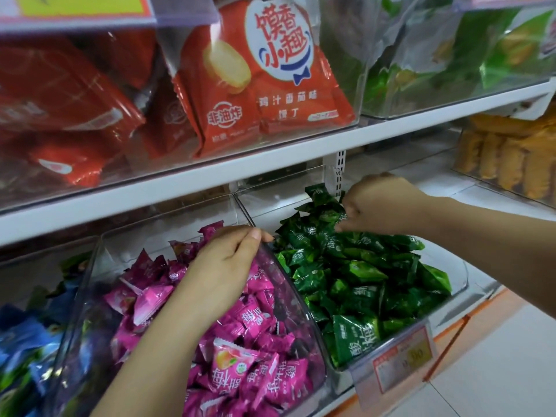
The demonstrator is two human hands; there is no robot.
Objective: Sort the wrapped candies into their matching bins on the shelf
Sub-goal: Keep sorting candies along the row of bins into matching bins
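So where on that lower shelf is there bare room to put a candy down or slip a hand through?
Bare clear floor shows at the back of the clear plastic bin, behind the green wrapped candies. White shelf board lies open between that bin and the orange snack packs. The pink wrapped candies are heaped full.

Top centre: red snack bag [270,76], white round logo, upright behind clear panel. Left of it: more red bags [66,115], tilted, blurred. Top left: yellow sign [81,4], cut by frame edge. Top right: green bags [451,55] in clear case, blurred. Far right: yellow-orange packs [511,158], standing in row. Far centre: white slotted upright [337,170]. Near right: price tag [397,356] in clear holder, print unreadable; white floor tiles [496,371].
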